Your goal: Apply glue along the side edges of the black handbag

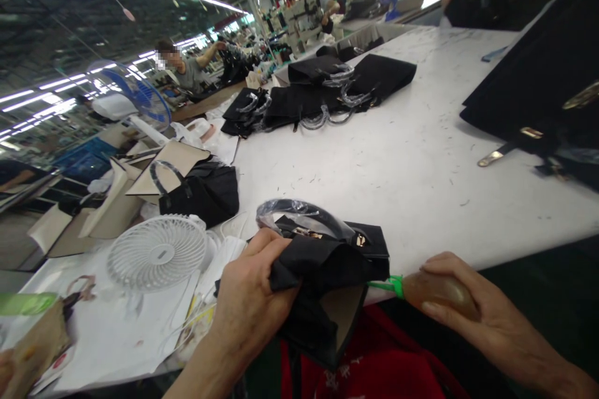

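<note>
Near the front edge of the white table, a black handbag [327,262] lies tilted in my left hand [255,283], whose fingers grip its black fabric. A beige inner face shows at the bag's lower side. Its curved handle [304,209] is wrapped in clear plastic, and gold-coloured fittings sit by the handle's ends. My right hand [463,299] is closed around a brown translucent squeeze bottle [440,294] with a green band and a thin green tip. The tip points left at the bag's lower right corner; whether it touches cannot be seen.
A white fan [159,252] stands left of my left hand. Behind it are a black bag [201,193] and beige panels [163,168]. Several black bags [322,90] lie along the table's far side. Another large black bag [533,75] is at right, near a co-worker's hands.
</note>
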Action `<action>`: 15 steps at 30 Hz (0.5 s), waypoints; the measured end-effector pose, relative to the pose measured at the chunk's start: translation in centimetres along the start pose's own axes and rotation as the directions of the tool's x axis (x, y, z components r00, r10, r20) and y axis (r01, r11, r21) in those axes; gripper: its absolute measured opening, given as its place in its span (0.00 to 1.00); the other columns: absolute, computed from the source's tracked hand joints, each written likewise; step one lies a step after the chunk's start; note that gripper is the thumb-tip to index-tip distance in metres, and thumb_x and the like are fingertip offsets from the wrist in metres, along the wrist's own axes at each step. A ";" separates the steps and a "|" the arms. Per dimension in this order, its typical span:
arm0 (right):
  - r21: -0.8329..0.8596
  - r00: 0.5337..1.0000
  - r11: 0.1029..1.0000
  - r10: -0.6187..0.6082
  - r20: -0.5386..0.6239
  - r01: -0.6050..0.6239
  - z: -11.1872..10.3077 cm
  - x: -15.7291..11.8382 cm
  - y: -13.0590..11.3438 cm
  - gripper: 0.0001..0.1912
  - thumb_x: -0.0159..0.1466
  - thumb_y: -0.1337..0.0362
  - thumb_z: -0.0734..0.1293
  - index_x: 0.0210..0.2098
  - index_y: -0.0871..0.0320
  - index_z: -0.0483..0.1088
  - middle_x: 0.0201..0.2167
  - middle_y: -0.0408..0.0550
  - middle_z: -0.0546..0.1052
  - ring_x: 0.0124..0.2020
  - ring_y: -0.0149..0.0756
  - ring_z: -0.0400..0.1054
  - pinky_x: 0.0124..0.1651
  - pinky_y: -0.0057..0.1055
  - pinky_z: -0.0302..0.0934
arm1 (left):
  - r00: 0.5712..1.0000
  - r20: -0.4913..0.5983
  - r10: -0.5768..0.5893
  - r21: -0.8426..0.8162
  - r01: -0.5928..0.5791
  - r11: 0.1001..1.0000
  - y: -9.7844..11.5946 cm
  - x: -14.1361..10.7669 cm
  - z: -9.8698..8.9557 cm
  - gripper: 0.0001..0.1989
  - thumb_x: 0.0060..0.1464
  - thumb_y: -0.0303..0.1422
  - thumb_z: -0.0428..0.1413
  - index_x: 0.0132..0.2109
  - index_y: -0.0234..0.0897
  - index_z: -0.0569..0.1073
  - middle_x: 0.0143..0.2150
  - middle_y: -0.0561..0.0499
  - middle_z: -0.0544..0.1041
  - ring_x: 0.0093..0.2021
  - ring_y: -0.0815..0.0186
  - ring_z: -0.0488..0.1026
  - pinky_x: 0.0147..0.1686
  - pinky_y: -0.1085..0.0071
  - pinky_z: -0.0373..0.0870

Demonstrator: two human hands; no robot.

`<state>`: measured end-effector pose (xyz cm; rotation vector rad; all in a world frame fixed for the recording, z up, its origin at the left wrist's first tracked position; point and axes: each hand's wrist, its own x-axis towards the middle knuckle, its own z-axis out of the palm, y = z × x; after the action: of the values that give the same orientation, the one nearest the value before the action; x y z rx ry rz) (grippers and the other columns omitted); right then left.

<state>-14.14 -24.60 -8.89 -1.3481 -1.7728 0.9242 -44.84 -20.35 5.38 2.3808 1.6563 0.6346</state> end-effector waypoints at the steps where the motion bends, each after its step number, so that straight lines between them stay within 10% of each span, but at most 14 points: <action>1: -0.020 1.000 1.000 -0.020 -0.017 0.020 0.0 0.0 0.0 0.14 0.66 0.55 0.66 0.49 0.49 0.62 0.43 0.43 0.71 0.40 0.36 0.70 0.39 0.28 0.67 | 1.000 -0.001 0.005 -0.002 -0.005 1.000 0.1 0.0 0.0 0.07 0.51 0.23 0.57 0.36 0.39 0.73 0.36 0.56 0.70 0.34 0.71 0.71 0.32 0.76 0.64; 7: -0.054 0.986 0.998 -0.039 -0.162 0.031 -0.1 -0.2 0.6 0.18 0.63 0.54 0.68 0.50 0.51 0.64 0.47 0.47 0.71 0.44 0.41 0.69 0.44 0.32 0.66 | 1.000 -0.015 0.011 0.003 -0.011 1.000 0.1 -0.1 0.2 0.08 0.50 0.22 0.57 0.36 0.39 0.73 0.36 0.56 0.70 0.33 0.71 0.71 0.32 0.76 0.64; 15: 0.233 0.913 0.883 0.386 0.129 -0.406 -0.4 -0.4 0.5 0.24 0.61 0.44 0.67 0.49 0.48 0.62 0.39 0.43 0.75 0.38 0.41 0.72 0.36 0.31 0.67 | 1.000 -0.030 0.009 -0.036 -0.010 0.999 0.2 -0.3 0.3 0.12 0.47 0.20 0.57 0.38 0.40 0.74 0.37 0.55 0.71 0.34 0.71 0.71 0.31 0.77 0.65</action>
<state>-13.48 -24.79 -9.19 -1.5469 -1.3907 1.3954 -44.61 -20.69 5.15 2.3666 1.6327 0.6989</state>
